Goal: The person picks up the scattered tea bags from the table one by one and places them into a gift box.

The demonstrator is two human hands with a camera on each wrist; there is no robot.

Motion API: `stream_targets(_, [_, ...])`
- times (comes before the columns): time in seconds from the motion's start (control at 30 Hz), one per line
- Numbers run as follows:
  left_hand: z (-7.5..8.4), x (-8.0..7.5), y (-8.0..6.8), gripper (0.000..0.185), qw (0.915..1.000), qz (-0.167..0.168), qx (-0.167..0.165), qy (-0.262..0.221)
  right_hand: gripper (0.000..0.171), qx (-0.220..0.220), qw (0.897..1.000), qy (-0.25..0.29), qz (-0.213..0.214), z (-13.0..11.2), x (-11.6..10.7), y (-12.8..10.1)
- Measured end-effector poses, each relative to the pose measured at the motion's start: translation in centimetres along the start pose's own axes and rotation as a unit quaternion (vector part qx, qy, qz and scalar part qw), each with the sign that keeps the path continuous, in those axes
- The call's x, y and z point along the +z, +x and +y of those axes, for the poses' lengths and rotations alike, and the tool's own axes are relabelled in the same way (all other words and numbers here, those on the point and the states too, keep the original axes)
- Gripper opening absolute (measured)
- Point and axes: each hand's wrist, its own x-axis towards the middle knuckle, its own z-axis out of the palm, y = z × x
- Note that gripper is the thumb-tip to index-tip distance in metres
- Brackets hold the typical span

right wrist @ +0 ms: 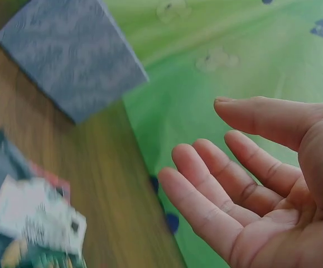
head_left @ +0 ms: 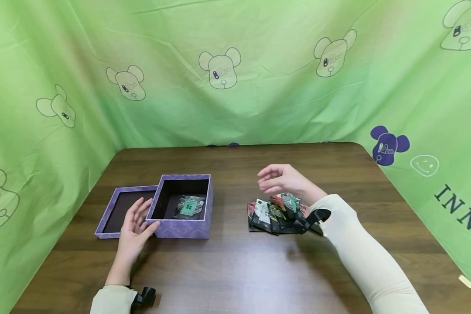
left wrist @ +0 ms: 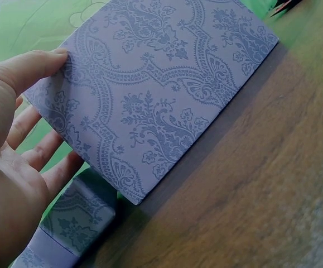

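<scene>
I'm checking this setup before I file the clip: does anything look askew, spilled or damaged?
Nothing looks spilled or damaged. The packets right of the purple box lie untidily, overlapping at differing angles. Also odd: a small pale scrap at the right edge of the table, too unclear to identify.

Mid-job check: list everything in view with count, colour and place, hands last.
Patterned box: 1, purple, dark inside, open on the table, left of centre
Box lid: 1, purple, dark inside, left of the box
Boxed packet: at least 1, black with green label, inside the box
Packet pile: several, overlapping, uncountable; black, red, green, white; right of the box
Table: 1, brown wood-grain, underneath
Cloth backdrop: green, printed, around the table
Wrist devices: 2, black, one per wrist
Sleeves: 2, off-white, on the arms
Left hand: 1, bare, holding the box's near-left corner
Right hand: 1, bare, above the table near the pile
</scene>
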Motion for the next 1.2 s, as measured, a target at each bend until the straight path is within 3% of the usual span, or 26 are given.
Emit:
stream_targets(0.27, [0.0,0.0,0.1,0.077,1.0000,0.001,0.001,0.002,0.025,0.012,1.000,0.013,0.026,1.0,-4.0,-2.0])
stream_targets(0.73, [0.1,-0.2,0.1,0.078,1.0000,0.002,0.002,0.004,0.035,0.053,0.993,-0.090,0.055,4.2,-9.0,-5.7])
stream_targets(0.93, [-0.1,-0.2,0.0,0.075,1.0000,0.003,0.001,0.009,0.050,0.074,0.982,-0.157,0.081,5.4,-10.0,-6.9])
stream_targets(1.2, [-0.5,-0.2,0.1,0.078,0.9999,-0.004,0.013,-0.009,0.056,0.083,0.959,-0.252,0.098,6.7,-10.1,-8.1])
